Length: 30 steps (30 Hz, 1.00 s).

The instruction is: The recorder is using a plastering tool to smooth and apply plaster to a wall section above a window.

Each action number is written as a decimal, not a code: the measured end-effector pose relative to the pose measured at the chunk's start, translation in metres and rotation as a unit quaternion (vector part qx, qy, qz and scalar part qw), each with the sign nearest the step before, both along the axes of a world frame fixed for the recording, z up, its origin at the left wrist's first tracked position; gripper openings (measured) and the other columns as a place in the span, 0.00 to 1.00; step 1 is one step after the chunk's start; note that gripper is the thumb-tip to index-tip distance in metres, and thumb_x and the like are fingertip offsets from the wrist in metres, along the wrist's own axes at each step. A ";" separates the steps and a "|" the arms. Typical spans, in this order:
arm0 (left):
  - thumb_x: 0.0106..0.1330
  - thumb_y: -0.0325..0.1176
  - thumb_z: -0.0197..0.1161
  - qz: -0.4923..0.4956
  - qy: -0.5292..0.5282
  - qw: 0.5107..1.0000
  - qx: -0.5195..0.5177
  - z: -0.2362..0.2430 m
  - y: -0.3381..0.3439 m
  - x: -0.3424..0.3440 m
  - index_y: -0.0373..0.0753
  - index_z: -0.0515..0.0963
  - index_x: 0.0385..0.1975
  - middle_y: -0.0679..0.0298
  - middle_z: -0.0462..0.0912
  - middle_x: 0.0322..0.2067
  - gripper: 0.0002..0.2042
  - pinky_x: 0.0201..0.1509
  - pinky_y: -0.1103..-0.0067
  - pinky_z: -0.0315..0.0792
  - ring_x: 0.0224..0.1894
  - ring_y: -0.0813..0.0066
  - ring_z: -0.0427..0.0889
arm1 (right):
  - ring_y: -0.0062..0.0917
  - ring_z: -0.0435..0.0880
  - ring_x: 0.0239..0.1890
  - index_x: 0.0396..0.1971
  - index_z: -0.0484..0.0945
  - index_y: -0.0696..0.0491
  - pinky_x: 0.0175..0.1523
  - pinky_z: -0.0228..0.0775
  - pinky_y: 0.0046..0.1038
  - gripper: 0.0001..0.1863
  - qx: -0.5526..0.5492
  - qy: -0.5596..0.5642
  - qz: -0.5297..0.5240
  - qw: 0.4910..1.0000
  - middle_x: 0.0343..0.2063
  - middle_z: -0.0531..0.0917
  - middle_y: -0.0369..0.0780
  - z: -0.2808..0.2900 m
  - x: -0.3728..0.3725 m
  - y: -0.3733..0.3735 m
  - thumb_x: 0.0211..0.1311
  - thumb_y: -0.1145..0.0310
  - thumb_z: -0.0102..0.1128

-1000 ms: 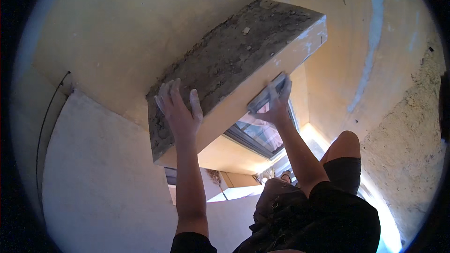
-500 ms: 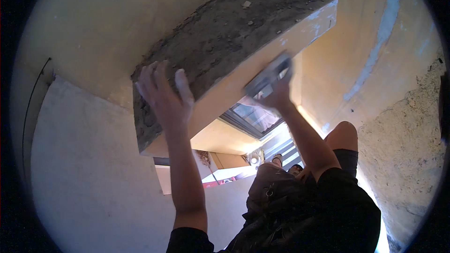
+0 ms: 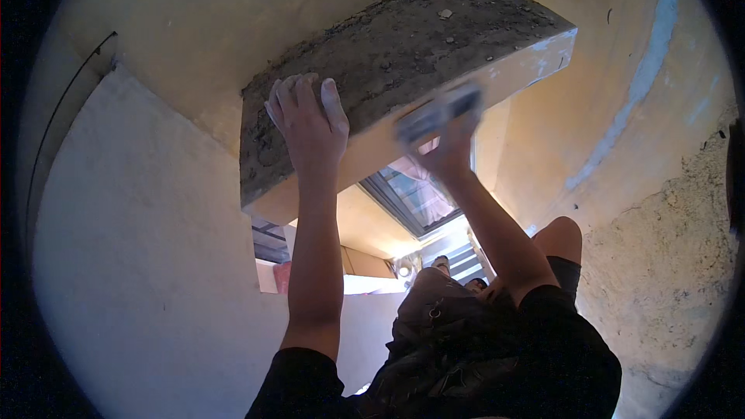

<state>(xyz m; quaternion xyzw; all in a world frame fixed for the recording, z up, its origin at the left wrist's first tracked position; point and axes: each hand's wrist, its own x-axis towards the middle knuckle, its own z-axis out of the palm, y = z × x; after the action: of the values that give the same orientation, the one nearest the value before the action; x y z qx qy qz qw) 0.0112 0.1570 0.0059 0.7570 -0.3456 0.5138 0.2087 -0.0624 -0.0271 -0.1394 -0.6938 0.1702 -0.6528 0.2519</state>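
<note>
A concrete ledge [image 3: 411, 31] juts from the wall, with a rough, dusty grey top and a painted cream front face. My left hand [image 3: 306, 124], dusty white at the fingertips, rests on the ledge's top near its left end, fingers apart and slightly bent. Against the front face, my right hand [image 3: 454, 140] grips a grey rectangular block tool [image 3: 423, 120], blurred by motion; I cannot make out exactly what kind.
Cream walls [image 3: 605, 93] surround the ledge, with a pale patch stripe and crumbling plaster [image 3: 660, 279] at right. A whitish curved surface [image 3: 140, 225] and a dark cable [image 3: 62, 101] are at left. A framed window [image 3: 415, 194] is below, beyond my legs and feet [image 3: 441, 262].
My right hand and the grey tool have slid slightly left along the front face. The view has shifted; my left hand stays on the ledge's top near the left end.
</note>
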 end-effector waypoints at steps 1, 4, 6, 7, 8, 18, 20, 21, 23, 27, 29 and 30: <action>0.68 0.40 0.54 0.004 0.006 1.000 -0.005 -0.002 0.005 0.004 0.32 0.77 0.40 0.47 0.73 0.42 0.15 0.58 0.56 0.61 0.51 0.46 0.69 | 0.58 0.57 0.64 0.61 0.67 0.52 0.68 0.48 0.54 0.50 -0.051 0.026 0.007 0.998 0.61 0.55 0.65 -0.003 0.000 -0.003 0.35 0.45 0.75; 0.68 0.40 0.55 -0.010 0.015 1.000 -0.019 -0.004 -0.001 0.007 0.33 0.77 0.38 0.48 0.73 0.42 0.14 0.58 0.56 0.61 0.51 0.47 0.69 | 0.58 0.61 0.61 0.63 0.63 0.54 0.65 0.53 0.52 0.48 0.000 -0.020 0.048 0.999 0.59 0.58 0.64 -0.006 0.005 -0.037 0.40 0.50 0.72; 0.67 0.40 0.55 -0.022 0.023 0.999 -0.032 -0.003 -0.009 0.004 0.33 0.77 0.38 0.49 0.73 0.42 0.14 0.58 0.56 0.61 0.51 0.47 0.69 | 0.54 0.67 0.56 0.66 0.59 0.54 0.62 0.58 0.50 0.48 0.086 -0.076 0.007 0.993 0.58 0.59 0.64 0.000 0.008 -0.049 0.44 0.54 0.71; 0.67 0.40 0.55 -0.004 0.017 1.000 -0.025 0.000 -0.009 0.001 0.33 0.77 0.37 0.49 0.74 0.41 0.14 0.57 0.56 0.62 0.50 0.48 0.69 | 0.50 0.70 0.54 0.66 0.59 0.54 0.61 0.59 0.48 0.48 0.022 -0.037 -0.062 0.997 0.58 0.60 0.63 0.007 0.008 -0.039 0.45 0.57 0.72; 0.67 0.40 0.56 0.012 0.011 1.000 -0.018 0.000 -0.008 -0.002 0.33 0.77 0.37 0.48 0.74 0.41 0.14 0.57 0.57 0.62 0.50 0.48 0.70 | 0.50 0.70 0.54 0.66 0.59 0.54 0.61 0.59 0.48 0.48 0.021 -0.033 -0.056 0.998 0.58 0.60 0.63 0.010 0.001 -0.026 0.45 0.57 0.72; 0.67 0.39 0.56 -0.007 0.006 1.000 -0.010 -0.002 -0.001 0.008 0.33 0.76 0.36 0.48 0.74 0.39 0.13 0.55 0.57 0.63 0.48 0.49 0.71 | 0.61 0.54 0.65 0.65 0.62 0.54 0.65 0.56 0.48 0.54 -0.142 0.053 -0.015 0.988 0.65 0.48 0.66 0.025 -0.014 0.014 0.36 0.49 0.77; 0.68 0.39 0.55 -0.016 0.031 0.999 -0.027 -0.001 0.003 0.004 0.34 0.77 0.35 0.49 0.75 0.38 0.13 0.53 0.58 0.64 0.46 0.50 0.72 | 0.59 0.56 0.64 0.66 0.62 0.53 0.64 0.56 0.48 0.53 -0.138 0.042 -0.003 0.990 0.64 0.49 0.64 0.019 -0.015 0.003 0.37 0.50 0.77; 0.68 0.39 0.55 -0.016 0.029 0.999 -0.023 -0.001 0.005 0.005 0.34 0.77 0.35 0.49 0.75 0.38 0.13 0.53 0.58 0.64 0.46 0.50 0.72 | 0.56 0.58 0.64 0.66 0.62 0.53 0.64 0.57 0.48 0.53 -0.135 0.022 0.015 0.990 0.64 0.51 0.62 0.019 -0.010 -0.003 0.38 0.51 0.76; 0.68 0.39 0.55 -0.049 0.013 0.998 -0.029 -0.003 -0.003 0.010 0.34 0.77 0.34 0.49 0.76 0.36 0.13 0.53 0.58 0.64 0.45 0.50 0.72 | 0.43 0.65 0.58 0.66 0.61 0.52 0.56 0.64 0.47 0.49 0.119 -0.107 0.129 0.979 0.52 0.65 0.52 0.014 0.006 -0.039 0.42 0.56 0.74; 0.68 0.39 0.54 -0.028 -0.007 0.999 -0.043 -0.003 -0.001 0.008 0.34 0.77 0.34 0.50 0.76 0.35 0.13 0.53 0.58 0.65 0.44 0.50 0.73 | 0.58 0.57 0.64 0.66 0.62 0.49 0.64 0.55 0.50 0.53 -0.114 -0.019 -0.011 0.993 0.60 0.59 0.62 0.028 0.000 0.030 0.36 0.51 0.77; 0.68 0.39 0.55 -0.041 0.014 0.998 -0.033 -0.004 0.007 0.012 0.34 0.77 0.33 0.50 0.76 0.34 0.13 0.54 0.58 0.65 0.43 0.50 0.73 | 0.64 0.52 0.66 0.67 0.61 0.48 0.66 0.51 0.52 0.55 -0.128 0.043 0.014 0.991 0.63 0.52 0.66 0.025 -0.011 0.035 0.34 0.49 0.78; 0.68 0.39 0.55 -0.045 0.012 0.998 -0.033 -0.003 0.006 0.011 0.34 0.77 0.33 0.50 0.76 0.34 0.13 0.54 0.58 0.65 0.43 0.50 0.73 | 0.61 0.54 0.65 0.67 0.61 0.48 0.65 0.52 0.51 0.55 -0.123 0.035 0.002 0.992 0.63 0.52 0.65 0.021 -0.008 0.016 0.35 0.49 0.78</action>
<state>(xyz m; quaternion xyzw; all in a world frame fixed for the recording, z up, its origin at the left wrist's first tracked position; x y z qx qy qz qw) 0.0224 0.1629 0.0030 0.7396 -0.3594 0.5057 0.2609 -0.0704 -0.0112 -0.1187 -0.7424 0.0960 -0.6435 0.1596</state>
